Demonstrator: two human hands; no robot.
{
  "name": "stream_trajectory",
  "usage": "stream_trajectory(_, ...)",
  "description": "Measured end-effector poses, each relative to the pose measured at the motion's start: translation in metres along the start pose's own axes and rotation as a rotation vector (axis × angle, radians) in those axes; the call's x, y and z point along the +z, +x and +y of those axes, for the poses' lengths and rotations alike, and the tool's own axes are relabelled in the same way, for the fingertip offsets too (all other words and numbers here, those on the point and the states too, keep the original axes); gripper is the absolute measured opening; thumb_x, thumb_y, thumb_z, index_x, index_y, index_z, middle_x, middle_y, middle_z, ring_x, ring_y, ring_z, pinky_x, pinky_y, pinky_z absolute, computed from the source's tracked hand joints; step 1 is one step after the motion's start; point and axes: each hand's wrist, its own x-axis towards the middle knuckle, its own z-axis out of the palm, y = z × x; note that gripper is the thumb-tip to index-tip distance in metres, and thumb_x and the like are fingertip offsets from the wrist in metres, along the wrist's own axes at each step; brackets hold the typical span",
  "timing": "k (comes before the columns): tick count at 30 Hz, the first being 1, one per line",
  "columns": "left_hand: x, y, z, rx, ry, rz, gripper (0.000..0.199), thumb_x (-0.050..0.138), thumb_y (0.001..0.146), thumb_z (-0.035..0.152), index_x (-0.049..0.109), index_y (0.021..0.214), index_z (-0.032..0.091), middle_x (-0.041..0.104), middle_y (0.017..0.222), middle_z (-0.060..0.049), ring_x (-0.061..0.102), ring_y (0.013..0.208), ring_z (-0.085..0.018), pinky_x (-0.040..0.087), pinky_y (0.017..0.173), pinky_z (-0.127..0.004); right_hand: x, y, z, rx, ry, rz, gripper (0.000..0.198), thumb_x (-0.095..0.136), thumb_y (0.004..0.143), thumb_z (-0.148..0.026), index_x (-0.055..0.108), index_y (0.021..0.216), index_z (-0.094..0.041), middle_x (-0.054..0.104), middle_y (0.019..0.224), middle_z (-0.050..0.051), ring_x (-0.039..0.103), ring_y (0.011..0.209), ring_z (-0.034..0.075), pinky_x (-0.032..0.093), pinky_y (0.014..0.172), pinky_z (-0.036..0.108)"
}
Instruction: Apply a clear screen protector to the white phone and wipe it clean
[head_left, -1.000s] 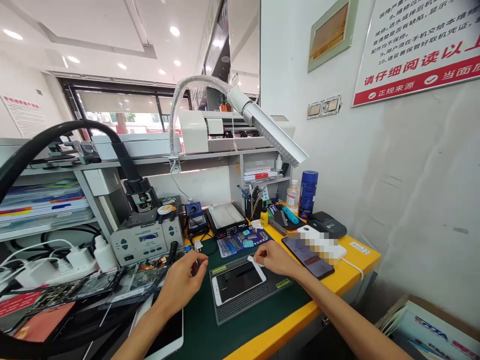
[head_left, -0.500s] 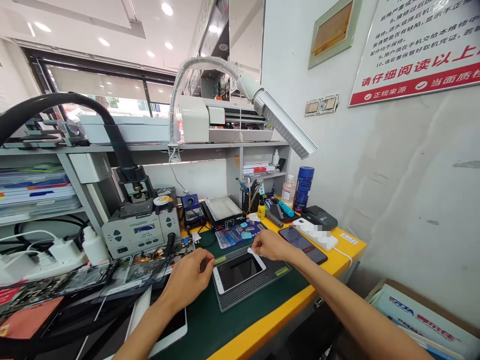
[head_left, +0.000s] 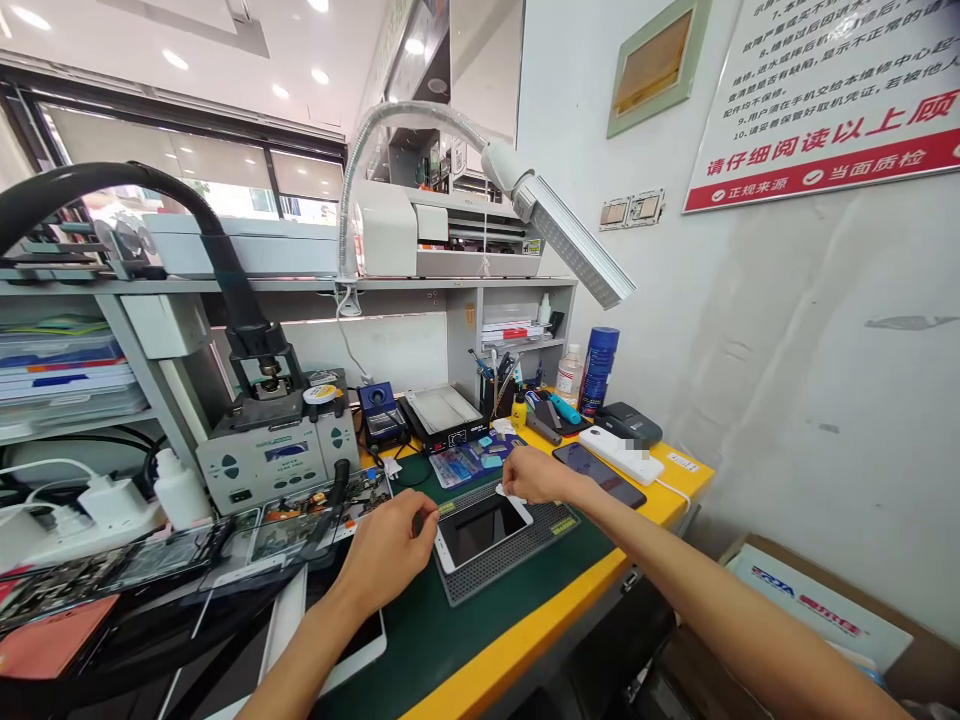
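A white-framed smartphone (head_left: 484,532) with a dark screen lies face up on a grey perforated mat (head_left: 469,590). My left hand (head_left: 397,545) is closed at the phone's left end, thumb and forefinger curled against its edge; the exact contact is partly hidden. Over the phone's far right corner, my right hand (head_left: 536,474) pinches a small crumpled white wipe (head_left: 501,490), which looks like tissue or cloth. The wipe is mostly covered by the fingers and sits at the phone's upper edge.
A dark phone (head_left: 600,474) and a white power strip (head_left: 621,454) lie to the right. Left stand a rework station (head_left: 281,460), circuit boards and a white tablet (head_left: 360,655). A lamp (head_left: 574,235) hangs above; a yellow bottle (head_left: 519,411) stands behind.
The camera view has turned slightly, shifting the surroundings. Both hands stay at the phone in nearly the same pose, and the right still pinches the white wipe.
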Motion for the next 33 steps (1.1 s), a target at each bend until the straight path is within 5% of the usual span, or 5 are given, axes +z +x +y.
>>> stream_trajectory(15, -0.001, 0.001, -0.004, 0.002, 0.014, 0.009, 0.02, 0.045, 0.091, 0.031, 0.063, 0.085, 0.023, 0.064, 0.08, 0.0, 0.057, 0.07, -0.017, 0.033, 0.059, -0.029, 0.025, -0.034, -0.029, 0.09, -0.061, 0.095, 0.014, 0.057, 0.072, -0.004, 0.066, 0.07, -0.014, 0.069, 0.078, 0.01, 0.063, 0.077, 0.021, 0.034, 0.059, 0.024)
stream_trajectory(25, 0.002, 0.003, -0.006, 0.009, -0.004, 0.043, 0.019, 0.046, 0.089, 0.03, 0.063, 0.083, 0.023, 0.065, 0.079, 0.0, 0.059, 0.07, -0.017, 0.036, 0.062, -0.029, 0.058, -0.046, -0.083, 0.101, -0.035, 0.173, 0.011, 0.054, 0.076, -0.009, 0.065, 0.077, -0.013, 0.068, 0.078, 0.014, 0.064, 0.076, 0.023, 0.032, 0.058, 0.027)
stream_trajectory(27, 0.002, 0.003, -0.008, 0.002, -0.006, 0.042, 0.019, 0.046, 0.089, 0.03, 0.063, 0.083, 0.023, 0.065, 0.078, 0.0, 0.059, 0.069, -0.017, 0.037, 0.062, -0.029, 0.069, -0.046, -0.093, 0.012, 0.095, 0.205, 0.011, 0.055, 0.077, -0.01, 0.065, 0.076, -0.014, 0.069, 0.079, 0.011, 0.064, 0.077, 0.021, 0.036, 0.061, 0.026)
stream_trajectory(30, 0.0, 0.004, -0.011, -0.026, -0.01, 0.045, 0.02, 0.045, 0.089, 0.031, 0.063, 0.084, 0.024, 0.066, 0.08, 0.0, 0.059, 0.069, -0.017, 0.038, 0.062, -0.029, 0.072, -0.046, -0.091, -0.095, 0.586, 0.106, 0.011, 0.057, 0.083, -0.023, 0.065, 0.078, -0.015, 0.066, 0.069, 0.004, 0.063, 0.063, 0.016, 0.04, 0.054, 0.022)
stream_trajectory(33, -0.002, 0.005, -0.014, -0.041, 0.0, 0.061, 0.021, 0.045, 0.089, 0.033, 0.063, 0.086, 0.024, 0.067, 0.08, 0.0, 0.059, 0.068, -0.017, 0.038, 0.063, -0.029, 0.055, -0.05, -0.064, -0.02, 0.973, 0.096, 0.023, 0.061, 0.083, -0.038, 0.065, 0.084, -0.015, 0.063, 0.068, 0.0, 0.059, 0.052, 0.012, 0.044, 0.049, 0.021)
